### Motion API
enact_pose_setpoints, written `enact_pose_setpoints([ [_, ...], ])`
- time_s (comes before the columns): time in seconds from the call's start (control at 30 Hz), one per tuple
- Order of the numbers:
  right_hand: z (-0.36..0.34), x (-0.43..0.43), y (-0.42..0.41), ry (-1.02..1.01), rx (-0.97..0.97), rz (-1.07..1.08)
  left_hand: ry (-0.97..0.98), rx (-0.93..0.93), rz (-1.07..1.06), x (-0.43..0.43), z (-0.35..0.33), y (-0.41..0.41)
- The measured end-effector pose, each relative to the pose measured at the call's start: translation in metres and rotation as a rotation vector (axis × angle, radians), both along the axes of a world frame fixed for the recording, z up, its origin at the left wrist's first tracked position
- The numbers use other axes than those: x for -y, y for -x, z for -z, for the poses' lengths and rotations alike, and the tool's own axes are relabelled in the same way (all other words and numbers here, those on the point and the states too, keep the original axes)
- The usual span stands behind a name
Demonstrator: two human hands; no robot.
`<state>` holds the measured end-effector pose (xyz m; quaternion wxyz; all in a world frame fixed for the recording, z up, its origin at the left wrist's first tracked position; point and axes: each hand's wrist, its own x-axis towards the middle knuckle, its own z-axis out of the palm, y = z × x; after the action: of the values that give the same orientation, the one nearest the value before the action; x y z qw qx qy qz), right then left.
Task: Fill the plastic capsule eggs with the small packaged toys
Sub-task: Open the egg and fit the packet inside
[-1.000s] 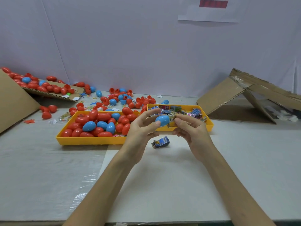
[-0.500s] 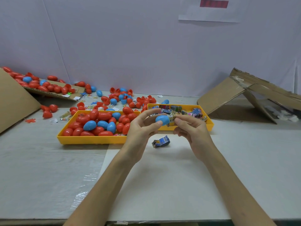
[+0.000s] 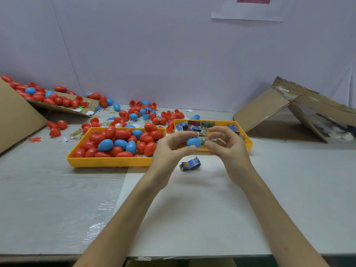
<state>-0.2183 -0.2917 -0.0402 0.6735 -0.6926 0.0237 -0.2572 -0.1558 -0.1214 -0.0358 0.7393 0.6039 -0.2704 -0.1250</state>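
Observation:
My left hand (image 3: 169,149) holds a blue egg half (image 3: 193,142) between thumb and fingers, just above the table's middle. My right hand (image 3: 227,149) pinches a small packaged toy (image 3: 209,140) whose end sits in the egg half's open mouth. Another packaged toy (image 3: 190,164) in a blue wrapper lies on the white sheet below my hands. A yellow tray (image 3: 107,162) on the left holds several red and blue eggs. A second yellow tray (image 3: 248,141) behind my hands holds several packaged toys.
Loose red and blue eggs and egg halves (image 3: 146,112) lie scattered behind the trays. A cardboard flap (image 3: 57,105) at the far left carries more eggs. A collapsed cardboard box (image 3: 289,110) stands at the right. The table edge runs along the bottom.
My hands have stayed in nearly the same place. The right fingers have spread a little while working the toy packet at the blue egg half.

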Motion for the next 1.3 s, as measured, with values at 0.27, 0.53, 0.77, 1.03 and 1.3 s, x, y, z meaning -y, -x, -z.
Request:
enact_pose_setpoints([
  [0.27,0.0009,-0.0041,-0.0009,0.172,0.026,0.046,-0.083,0.108,-0.072,0.0011,0.0024,0.0007],
  [0.53,0.0024,-0.003,-0.0014,0.194,0.018,0.073,-0.138,0.242,-0.133,0.0029,0.0032,0.0012],
  [0.77,0.0012,-0.0041,-0.0009,0.218,0.016,0.081,-0.149,0.285,-0.147,0.0028,0.0048,0.0007],
  [1.03,0.0015,-0.0075,0.0005,0.372,0.05,0.144,-0.207,0.351,-0.202,0.0042,0.0066,0.0002],
  [1.3,0.0018,-0.0082,0.0001,0.419,0.08,0.171,-0.255,0.36,-0.228,0.0048,0.0081,0.0],
])
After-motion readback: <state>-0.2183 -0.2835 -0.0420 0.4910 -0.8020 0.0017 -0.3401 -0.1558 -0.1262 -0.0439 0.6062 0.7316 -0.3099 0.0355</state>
